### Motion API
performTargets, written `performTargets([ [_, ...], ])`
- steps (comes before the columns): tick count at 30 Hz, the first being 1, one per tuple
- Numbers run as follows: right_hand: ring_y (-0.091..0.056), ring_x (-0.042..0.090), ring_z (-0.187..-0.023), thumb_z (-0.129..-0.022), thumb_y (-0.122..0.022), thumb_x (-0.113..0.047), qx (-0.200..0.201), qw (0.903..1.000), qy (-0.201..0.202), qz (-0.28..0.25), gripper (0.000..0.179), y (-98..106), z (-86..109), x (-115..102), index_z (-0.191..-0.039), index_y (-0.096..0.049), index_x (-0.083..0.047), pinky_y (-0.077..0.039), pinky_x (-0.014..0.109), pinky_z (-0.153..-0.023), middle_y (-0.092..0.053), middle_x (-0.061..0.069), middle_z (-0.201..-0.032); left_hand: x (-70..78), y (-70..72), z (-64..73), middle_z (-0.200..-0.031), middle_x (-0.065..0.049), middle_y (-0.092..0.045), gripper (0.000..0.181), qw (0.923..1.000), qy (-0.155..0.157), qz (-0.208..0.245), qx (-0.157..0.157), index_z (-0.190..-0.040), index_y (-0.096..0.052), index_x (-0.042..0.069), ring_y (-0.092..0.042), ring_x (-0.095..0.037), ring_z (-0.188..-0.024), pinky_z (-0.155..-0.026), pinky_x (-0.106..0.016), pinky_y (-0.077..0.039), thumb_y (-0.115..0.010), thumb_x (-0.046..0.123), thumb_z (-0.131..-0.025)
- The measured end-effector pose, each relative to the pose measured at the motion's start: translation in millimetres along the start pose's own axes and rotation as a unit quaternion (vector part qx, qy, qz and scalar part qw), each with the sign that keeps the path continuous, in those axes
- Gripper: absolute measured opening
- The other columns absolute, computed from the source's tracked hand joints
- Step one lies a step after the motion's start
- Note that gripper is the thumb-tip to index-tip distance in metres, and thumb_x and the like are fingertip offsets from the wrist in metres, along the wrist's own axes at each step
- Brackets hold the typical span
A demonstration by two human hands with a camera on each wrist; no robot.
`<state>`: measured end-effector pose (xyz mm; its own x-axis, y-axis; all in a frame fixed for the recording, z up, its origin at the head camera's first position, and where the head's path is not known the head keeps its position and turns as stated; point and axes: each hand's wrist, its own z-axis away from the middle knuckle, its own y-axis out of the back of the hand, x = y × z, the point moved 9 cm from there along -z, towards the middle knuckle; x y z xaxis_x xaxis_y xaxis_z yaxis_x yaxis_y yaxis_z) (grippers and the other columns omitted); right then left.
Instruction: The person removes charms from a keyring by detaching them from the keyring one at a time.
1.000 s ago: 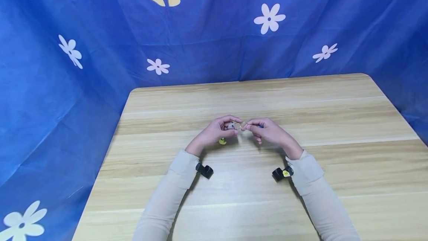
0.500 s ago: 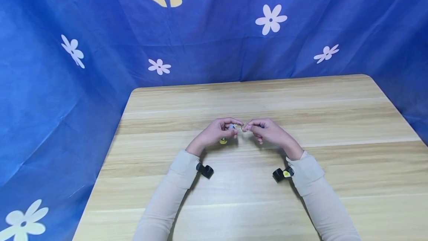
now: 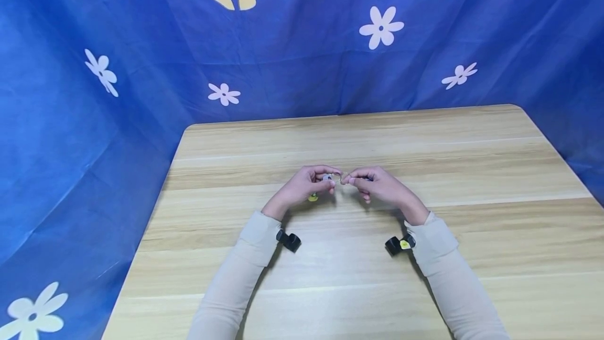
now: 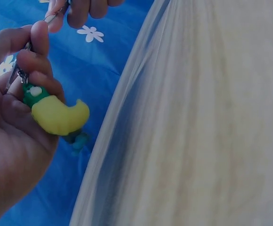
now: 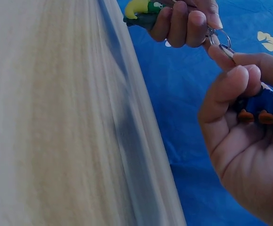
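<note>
In the head view, my left hand point(image 3: 304, 186) and right hand point(image 3: 379, 188) face each other close over the table, with thin metal rings between their fingertips. My left thumb and fingers pinch one key ring point(image 5: 213, 38), from which a keychain figure point(image 4: 58, 115) in yellow and green dangles by a short chain beside the palm. A narrow metal piece point(image 4: 10, 81) also lies against that palm. Another ring point(image 5: 228, 52) is pinched by my right thumb and index finger. A blue figure point(image 5: 260, 104) with orange feet hangs inside the right hand, partly hidden by the fingers.
The wood-grain table point(image 3: 358, 277) spreads around both arms. Behind and to the left hangs a blue cloth point(image 3: 292, 51) with pale flowers. Each sleeve cuff carries a black wrist camera, one left point(image 3: 289, 241) and one right point(image 3: 399, 245).
The rings between the fingertips have tilted a little, and the left fingers have shifted slightly on theirs. Both arms stay nearly where they were.
</note>
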<state>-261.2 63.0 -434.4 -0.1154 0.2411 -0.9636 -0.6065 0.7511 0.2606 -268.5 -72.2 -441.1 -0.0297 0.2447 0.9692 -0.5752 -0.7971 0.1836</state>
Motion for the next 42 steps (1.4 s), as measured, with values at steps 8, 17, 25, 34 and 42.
performTargets([
  [8,-0.050,0.009,-0.054,-0.100,-0.048,-0.014,-0.008,0.9999,0.005,0.009,0.028,-1.7,0.9,-7.3,-0.118,-0.065,0.001,-0.049,0.026,-0.057,-0.051,0.005,-0.065,1.7,3.5,0.9,-0.077,0.001,-0.069,0.034,0.9997,0.005,0.016,0.018,-0.125,-0.061,0.005,-0.057,-0.012,-0.061,-0.049,-0.019,-0.040,-0.063,0.014,-0.092],
  [17,-0.051,0.007,-0.055,-0.100,-0.048,-0.014,-0.015,0.9987,0.049,0.009,0.030,-3.2,2.1,-14.0,-0.116,-0.063,0.006,-0.048,0.025,-0.056,-0.058,0.028,-0.087,2.7,4.8,0.1,-0.084,-0.023,-0.068,0.032,0.9989,0.006,0.026,0.038,-0.120,-0.063,0.003,-0.069,-0.028,-0.075,-0.050,-0.020,-0.042,-0.066,0.013,-0.090],
  [25,-0.052,0.008,-0.055,-0.098,-0.051,-0.010,0.004,0.9995,0.017,0.025,0.024,-0.5,0.3,-12.1,-0.111,-0.067,0.002,-0.049,0.025,-0.057,-0.062,0.026,-0.089,5.3,4.8,-0.3,-0.084,-0.025,-0.067,0.031,0.9982,-0.001,0.037,0.047,-0.117,-0.063,-0.001,-0.068,-0.026,-0.073,-0.059,-0.020,-0.049,-0.068,0.009,-0.088],
  [34,-0.049,0.008,-0.054,-0.095,-0.052,-0.007,0.018,0.9992,0.019,0.030,0.021,0.4,-2.3,-9.8,-0.105,-0.069,-0.001,-0.046,0.024,-0.053,-0.063,0.024,-0.093,4.6,5.5,-2.6,-0.073,-0.006,-0.067,0.031,0.9982,0.000,0.021,0.056,-0.116,-0.063,-0.001,-0.061,-0.015,-0.067,-0.049,-0.019,-0.038,-0.068,0.010,-0.087],
  [42,-0.050,0.011,-0.055,-0.095,-0.049,-0.009,0.007,0.9993,0.010,0.036,0.023,-5.2,0.9,-21.5,-0.107,-0.068,-0.001,-0.046,0.026,-0.053,-0.053,0.006,-0.065,2.9,16.4,-1.2,-0.070,-0.005,-0.065,0.030,0.9967,-0.003,0.016,0.079,-0.116,-0.064,0.003,-0.050,-0.010,-0.055,-0.046,-0.018,-0.035,-0.068,0.014,-0.088],
])
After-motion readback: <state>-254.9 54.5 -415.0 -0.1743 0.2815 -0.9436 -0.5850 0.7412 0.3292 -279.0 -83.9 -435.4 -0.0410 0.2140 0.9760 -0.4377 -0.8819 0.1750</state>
